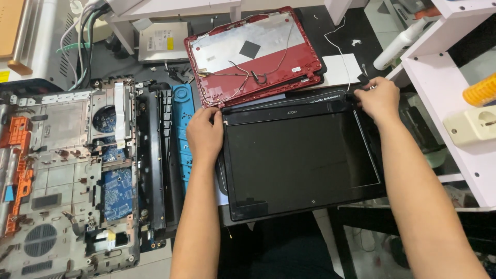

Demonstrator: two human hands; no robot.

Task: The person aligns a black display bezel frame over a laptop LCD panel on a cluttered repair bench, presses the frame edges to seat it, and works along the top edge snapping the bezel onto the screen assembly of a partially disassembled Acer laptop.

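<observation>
A black laptop screen panel (302,157) with its bezel lies flat in front of me, glass up. My left hand (204,135) grips its far left corner, fingers curled over the edge. My right hand (380,98) pinches the far right corner, near a thin white cable (338,51). Just beyond the panel lies a red laptop lid (268,64), inside up, with a silver foil sheet and loose thin wires on it.
A stripped grey laptop base (67,175) with blue circuit boards fills the left. A black frame and blue strip (181,129) lie beside it. An optical drive (163,41) sits at the back. A white shelf (454,103) with a socket block and white bottle (400,44) stands right.
</observation>
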